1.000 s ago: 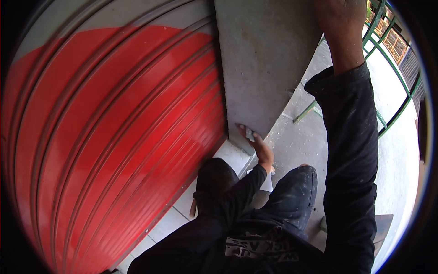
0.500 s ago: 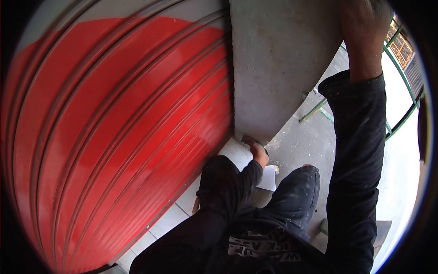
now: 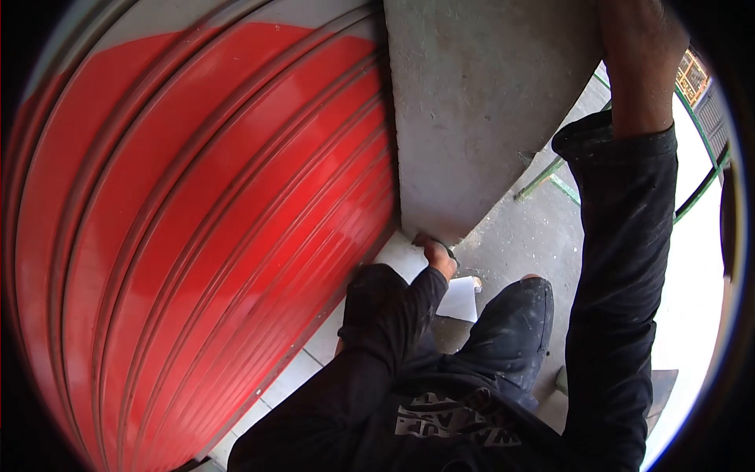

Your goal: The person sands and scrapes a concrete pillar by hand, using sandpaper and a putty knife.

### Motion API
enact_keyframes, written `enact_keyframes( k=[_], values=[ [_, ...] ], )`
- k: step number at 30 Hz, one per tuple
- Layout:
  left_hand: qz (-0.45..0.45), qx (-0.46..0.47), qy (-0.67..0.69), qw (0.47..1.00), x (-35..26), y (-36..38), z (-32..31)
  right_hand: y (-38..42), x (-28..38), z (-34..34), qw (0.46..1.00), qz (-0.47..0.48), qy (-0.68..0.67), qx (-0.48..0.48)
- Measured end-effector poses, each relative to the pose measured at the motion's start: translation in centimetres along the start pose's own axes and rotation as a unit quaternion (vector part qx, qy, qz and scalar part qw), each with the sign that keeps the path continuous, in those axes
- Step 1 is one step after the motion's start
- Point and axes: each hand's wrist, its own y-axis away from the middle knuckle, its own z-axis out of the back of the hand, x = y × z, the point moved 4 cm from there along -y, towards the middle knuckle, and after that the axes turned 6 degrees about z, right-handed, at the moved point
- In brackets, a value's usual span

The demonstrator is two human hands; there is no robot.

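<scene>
A grey, scuffed slab-like surface (image 3: 487, 110) runs down the middle of the view and narrows toward the bottom. At its narrow lower end is my left hand (image 3: 437, 256), with the fingers curled in. Something dark shows beside those fingers, too small to name. My right hand (image 3: 643, 47) is raised at the top right, against the slab's right edge. Its fingers are cut off by the frame and the dark border, so their grip is hidden. Black sleeves cover both forearms.
A red and grey ribbed shutter (image 3: 212, 220) fills the left side. White paper (image 3: 458, 300) lies between my bent knees on the speckled grey floor (image 3: 535, 236). Green metal rails (image 3: 696, 189) stand at the right. Pale tiles (image 3: 299, 371) run along the shutter's foot.
The view has shifted slightly. My right hand and forearm appear a little farther right, and my left hand slightly left, still at the slab's lower end.
</scene>
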Motion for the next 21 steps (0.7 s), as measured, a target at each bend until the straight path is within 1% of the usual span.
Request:
enact_keyframes(
  k=[2,4,5,6,8,10,11,12,14,17,19,21],
  values=[
    [0.006,-0.020,-0.002,1.000,-0.4,3.1,-2.2,0.0,0.0,-0.1,1.000,0.003,0.001,0.000],
    [-0.006,0.021,0.001,1.000,-1.0,9.4,-5.6,0.1,-0.1,0.0,1.000,0.000,0.003,0.001],
    [-0.011,0.040,0.008,0.999,-0.9,11.8,-6.3,0.3,-0.1,-0.1,1.000,-0.001,0.003,0.001],
    [-0.017,0.040,0.008,0.999,-0.7,12.4,-6.5,0.3,-0.2,0.0,1.000,-0.003,0.003,0.001],
    [-0.009,0.013,0.003,1.000,0.3,8.1,-4.1,0.3,-0.3,-0.1,1.000,-0.006,0.003,0.001],
    [0.023,0.010,-0.015,1.000,0.8,1.9,-1.2,0.4,-0.2,0.0,1.000,-0.004,0.005,-0.001],
    [0.026,0.012,-0.034,0.999,0.5,1.0,-0.7,0.4,0.0,0.1,1.000,-0.003,0.005,-0.001],
    [0.037,0.015,-0.027,0.999,-1.0,2.5,-1.6,0.5,0.0,0.1,1.000,-0.003,0.007,0.000],
    [0.045,0.005,0.005,0.999,-1.0,5.4,-3.3,0.6,0.0,0.1,1.000,-0.003,0.005,0.002],
    [0.020,0.009,0.055,0.998,-0.6,8.8,-4.8,0.2,0.0,0.4,1.000,-0.008,0.014,-0.001],
    [-0.012,-0.013,0.019,1.000,0.6,3.1,-1.4,0.2,-0.1,0.4,1.000,-0.012,0.017,0.000],
    [-0.005,-0.012,0.006,1.000,-0.9,2.7,-2.0,0.1,0.1,0.3,1.000,-0.012,0.019,0.000]
  ],
)
